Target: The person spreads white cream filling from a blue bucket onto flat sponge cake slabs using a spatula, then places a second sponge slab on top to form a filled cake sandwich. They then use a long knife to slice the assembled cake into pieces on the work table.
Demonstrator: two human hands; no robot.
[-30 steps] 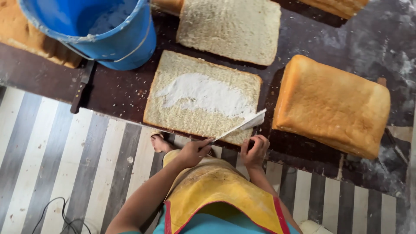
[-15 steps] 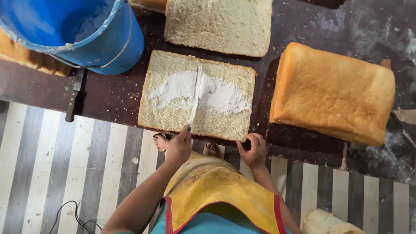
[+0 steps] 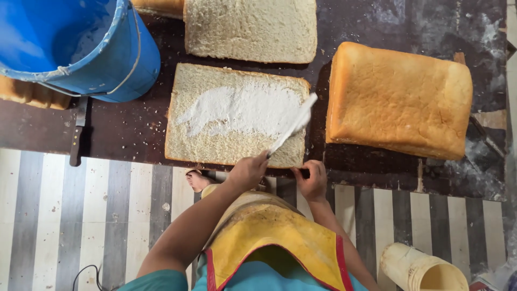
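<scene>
Head view: the left hand (image 3: 249, 171), in the lower middle of the frame, is closed around the handle of a long flat knife coated in white cream (image 3: 293, 125), whose blade lies slanted across the right part of a large square slab of pale sponge cake (image 3: 215, 143) at the centre of the dark wooden counter (image 3: 124, 129). The right hand (image 3: 313, 182) rests curled on the counter's near edge, just below the slab's lower right corner; it holds nothing.

White cream covers the slab's middle and upper right. Its left margin, lower strip and corners are bare crumb, so by my judgement the spreading is roughly half done.

A second bare slab (image 3: 250, 27) lies above, uncoated. A whole golden-crusted loaf (image 3: 398, 99) sits at right, and a blue plastic bucket (image 3: 116, 59) with white residue sits at upper left.
</scene>
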